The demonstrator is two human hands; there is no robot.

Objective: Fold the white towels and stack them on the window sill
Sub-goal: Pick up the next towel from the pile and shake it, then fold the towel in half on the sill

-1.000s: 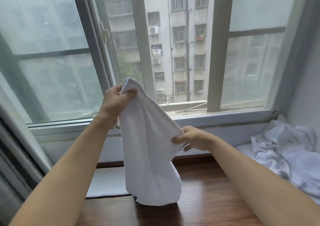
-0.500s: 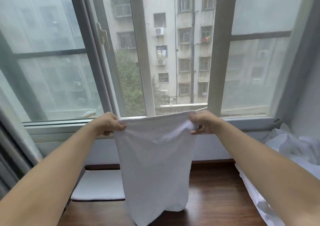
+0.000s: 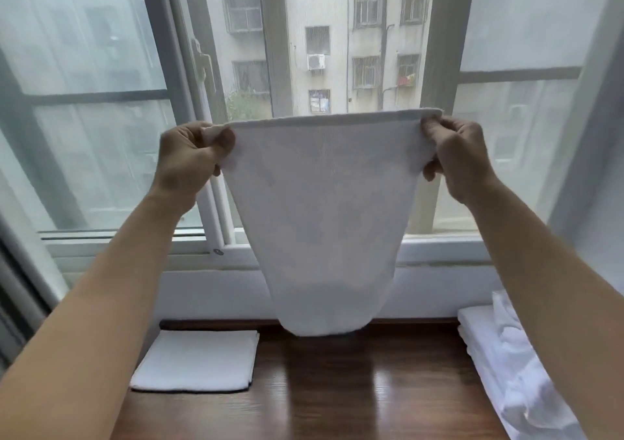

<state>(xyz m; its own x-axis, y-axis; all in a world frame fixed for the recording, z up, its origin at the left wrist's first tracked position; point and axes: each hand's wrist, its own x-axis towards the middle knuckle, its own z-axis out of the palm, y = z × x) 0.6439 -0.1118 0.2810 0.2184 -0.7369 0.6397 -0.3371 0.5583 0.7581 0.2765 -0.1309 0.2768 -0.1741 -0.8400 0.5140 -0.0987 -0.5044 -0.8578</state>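
A white towel [image 3: 324, 216] hangs in front of the window, stretched flat by its top edge. My left hand [image 3: 189, 159] pinches the top left corner and my right hand [image 3: 456, 155] pinches the top right corner. The towel's lower end hangs free just above the dark wooden window sill [image 3: 337, 389]. A folded white towel [image 3: 196, 360] lies flat on the sill at the left. A heap of unfolded white towels [image 3: 513, 365] lies on the sill at the right, partly behind my right forearm.
The window frame [image 3: 216, 250] and glass stand right behind the hanging towel, with a latch handle [image 3: 202, 61] at upper left. A white wall [image 3: 601, 203] closes the right side. Bare wood shows between the folded towel and the heap.
My right hand slid from the towel's side up to its top corner. Both hands then rose, spreading the top edge taut and lifting the towel's lower end off the sill.
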